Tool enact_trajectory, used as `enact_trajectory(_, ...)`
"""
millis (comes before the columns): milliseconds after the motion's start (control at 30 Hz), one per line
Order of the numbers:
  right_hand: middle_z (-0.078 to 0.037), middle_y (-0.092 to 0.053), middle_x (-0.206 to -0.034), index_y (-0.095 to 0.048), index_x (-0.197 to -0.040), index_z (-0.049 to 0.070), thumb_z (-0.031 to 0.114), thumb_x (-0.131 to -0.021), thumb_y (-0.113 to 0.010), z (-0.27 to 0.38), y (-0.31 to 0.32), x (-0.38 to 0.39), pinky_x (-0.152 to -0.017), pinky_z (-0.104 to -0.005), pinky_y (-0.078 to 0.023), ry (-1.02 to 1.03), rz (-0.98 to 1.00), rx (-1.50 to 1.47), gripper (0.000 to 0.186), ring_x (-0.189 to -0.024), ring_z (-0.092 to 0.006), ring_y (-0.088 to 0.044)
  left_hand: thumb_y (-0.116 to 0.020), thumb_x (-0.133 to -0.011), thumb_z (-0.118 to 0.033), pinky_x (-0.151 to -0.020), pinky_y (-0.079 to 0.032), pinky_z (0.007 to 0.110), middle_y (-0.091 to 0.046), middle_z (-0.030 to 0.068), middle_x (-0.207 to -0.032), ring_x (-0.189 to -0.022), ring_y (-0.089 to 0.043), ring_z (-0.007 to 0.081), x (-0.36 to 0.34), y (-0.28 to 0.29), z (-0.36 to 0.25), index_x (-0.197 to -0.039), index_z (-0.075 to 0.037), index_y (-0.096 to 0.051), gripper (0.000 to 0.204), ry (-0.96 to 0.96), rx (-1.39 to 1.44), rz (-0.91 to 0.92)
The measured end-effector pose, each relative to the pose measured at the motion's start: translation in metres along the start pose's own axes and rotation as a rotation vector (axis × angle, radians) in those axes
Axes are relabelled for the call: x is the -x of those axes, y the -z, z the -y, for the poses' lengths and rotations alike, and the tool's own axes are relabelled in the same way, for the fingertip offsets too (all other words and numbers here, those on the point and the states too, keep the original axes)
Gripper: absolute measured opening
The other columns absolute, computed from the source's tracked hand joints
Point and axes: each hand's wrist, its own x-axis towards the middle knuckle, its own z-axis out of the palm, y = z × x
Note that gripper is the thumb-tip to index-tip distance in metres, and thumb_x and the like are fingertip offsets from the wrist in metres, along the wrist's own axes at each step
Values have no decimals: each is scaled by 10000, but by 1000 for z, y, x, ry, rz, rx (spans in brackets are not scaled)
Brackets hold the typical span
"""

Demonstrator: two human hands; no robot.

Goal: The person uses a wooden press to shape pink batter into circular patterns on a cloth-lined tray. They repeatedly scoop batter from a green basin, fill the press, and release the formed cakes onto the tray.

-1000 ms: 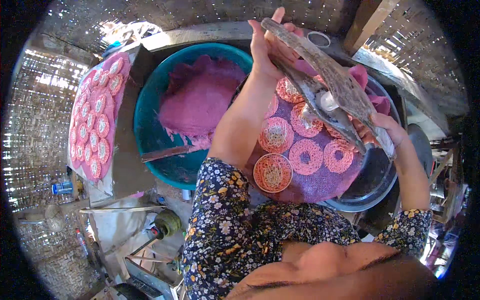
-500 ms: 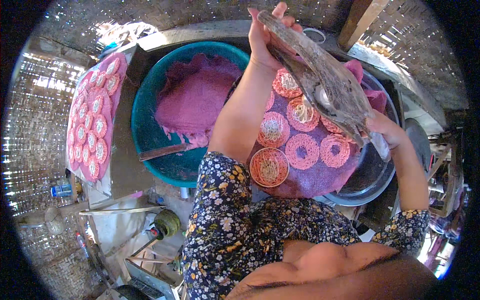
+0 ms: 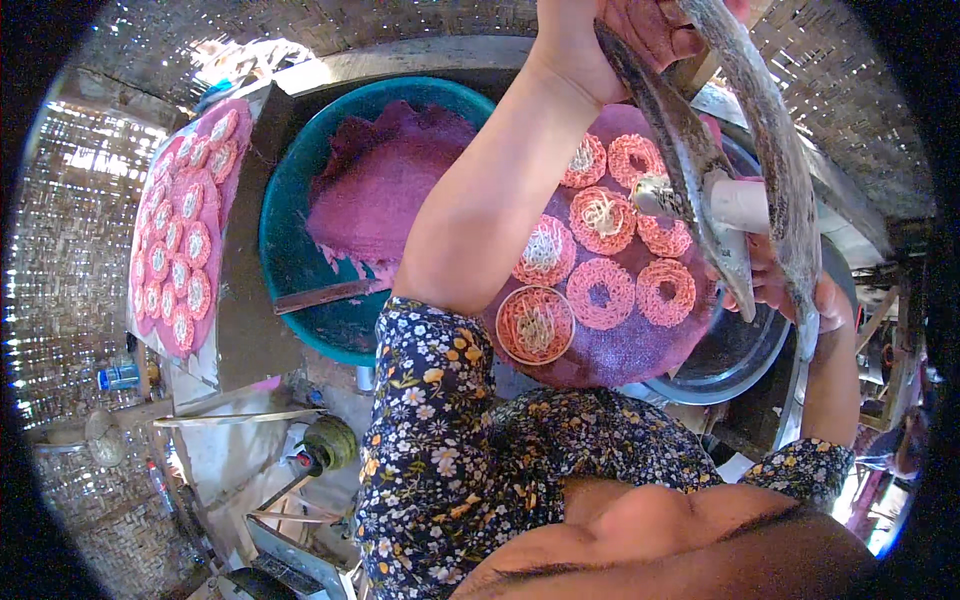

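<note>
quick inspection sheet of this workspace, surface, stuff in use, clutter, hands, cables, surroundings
Surface: purple woven cloth beneath separate strand discs, some open-centred; a round hoop encircles the nearest disc.
Job's things: wooden press, two long bars standing apart with a white cylinder between them, above the discs; teal basin holding pink dough and a flat stick.
Clutter: green rounded container and blue jar, lower left.
Hands: left hand at the press's upper end, partly cut off by the picture edge; right hand holds its lower end.
Cables: nothing seen.
Surroundings: woven wall; left, a disc-covered pink cloth.
</note>
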Motion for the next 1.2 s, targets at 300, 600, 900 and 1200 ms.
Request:
enact_trajectory(300,-238,-476,-1176,-317,-1318,45,703,-582,-608,-17,-20,-5,-816,-466,-434,-68,-109,-83,1029,-1004,-371,-519,-313,-856,-588,-811,-478,466,-588,160,-959,-969,-564,330,29,-3,-1,-1287,-115,-341,641,-2,-67,-312)
enact_trajectory(600,-227,-524,-1071,-408,-1219,-26,644,-620,-619,-44,-44,1,-763,-494,-454,-295,-69,-162,923,-884,-378,-567,-358,-809,-647,-357,-438,261,-594,63,-837,-756,-601,240,117,2,39,-1112,-141,-504,608,-50,-112,-784)
enact_trajectory(900,-184,-579,-1026,-377,-1244,-22,549,-629,-664,-32,-55,-11,-714,-327,-497,-302,-47,-155,887,-843,-251,-608,-390,-824,-608,-354,-421,254,-554,22,-753,-735,-571,217,130,-1,33,-966,-133,-501,508,-59,-59,-764)
enact_trajectory(1200,-128,-517,-1158,-344,-1273,-45,580,-599,-689,-42,-54,-11,-895,-345,-391,-304,-162,4,982,-1040,-230,-509,-407,-794,-641,-554,-449,343,-543,9,-699,-684,-527,209,119,5,23,-963,-130,-499,546,-53,-65,-593)
